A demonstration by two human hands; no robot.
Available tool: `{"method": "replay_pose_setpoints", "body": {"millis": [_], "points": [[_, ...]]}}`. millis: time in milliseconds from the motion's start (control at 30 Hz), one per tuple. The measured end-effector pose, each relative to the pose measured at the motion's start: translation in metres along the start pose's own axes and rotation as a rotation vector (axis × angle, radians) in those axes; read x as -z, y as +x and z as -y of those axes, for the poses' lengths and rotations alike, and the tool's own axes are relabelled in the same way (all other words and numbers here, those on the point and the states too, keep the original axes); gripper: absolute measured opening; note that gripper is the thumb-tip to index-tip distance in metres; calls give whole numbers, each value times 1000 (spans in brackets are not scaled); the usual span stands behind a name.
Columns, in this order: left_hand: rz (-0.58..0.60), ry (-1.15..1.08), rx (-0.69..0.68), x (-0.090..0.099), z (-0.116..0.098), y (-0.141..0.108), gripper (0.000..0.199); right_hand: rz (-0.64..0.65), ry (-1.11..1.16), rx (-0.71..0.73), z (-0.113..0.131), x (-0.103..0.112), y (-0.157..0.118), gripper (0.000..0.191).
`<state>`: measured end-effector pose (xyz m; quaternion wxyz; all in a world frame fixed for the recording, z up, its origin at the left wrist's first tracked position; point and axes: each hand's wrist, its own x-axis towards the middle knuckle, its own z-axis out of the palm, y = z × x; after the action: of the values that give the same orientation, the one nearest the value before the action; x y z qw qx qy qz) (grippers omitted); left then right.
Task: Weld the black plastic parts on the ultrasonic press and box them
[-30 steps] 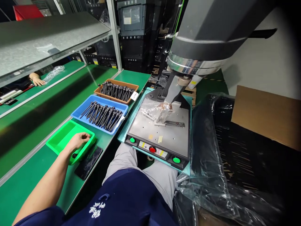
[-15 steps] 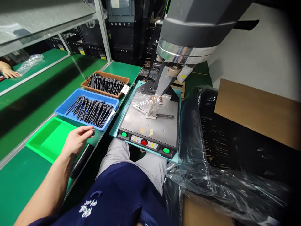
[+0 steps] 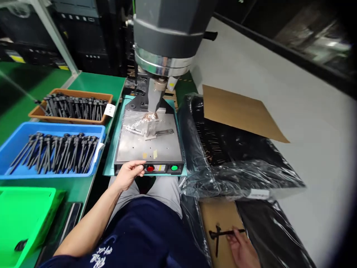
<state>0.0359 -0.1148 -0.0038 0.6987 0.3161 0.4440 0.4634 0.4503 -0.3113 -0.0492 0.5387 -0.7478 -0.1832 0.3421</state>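
Observation:
My left hand (image 3: 131, 174) is at the front panel of the press (image 3: 149, 150), left of its red button (image 3: 150, 168). Thumb and fingers are pinched together; what is between them, if anything, is hidden. At the lower right, my right hand (image 3: 242, 247) grips a black rod with a flared head (image 3: 223, 233), held over a cardboard box (image 3: 209, 212). A second black rod (image 3: 217, 247) crosses beneath it. On the press plate, a clear fixture block (image 3: 151, 128) stands under the wedge-shaped tool head (image 3: 154, 95).
A blue tray (image 3: 102, 130) and a brown tray (image 3: 107, 98) hold many black rods at left. A green tray (image 3: 52, 191) contains a small dark piece (image 3: 21, 245). Plastic-lined boxes (image 3: 240, 178) and a cardboard flap (image 3: 237, 111) flank the press's right side.
The view has turned right. My left hand has moved from beside the blue tray to the press panel. My right hand has come into view with a black rod.

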Motion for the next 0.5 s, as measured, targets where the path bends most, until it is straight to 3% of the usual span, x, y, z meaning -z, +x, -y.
{"method": "replay_pose_setpoints", "body": {"millis": [100,167,233,367,500], "points": [[78,-74,126,-18,1,16,38,-3,155,58,32,-6,-15,37],[124,-125,164,-28,-1,21,33,68,256,108,58,-40,-30,34],[173,-170,175,-36,-4,22,28,157,341,168,80,-90,-41,31],[164,-280,119,-41,-7,12,26,339,516,208,98,-179,-55,25],[65,-428,20,-41,-4,0,27,465,586,185,95,-217,-62,23]]}}
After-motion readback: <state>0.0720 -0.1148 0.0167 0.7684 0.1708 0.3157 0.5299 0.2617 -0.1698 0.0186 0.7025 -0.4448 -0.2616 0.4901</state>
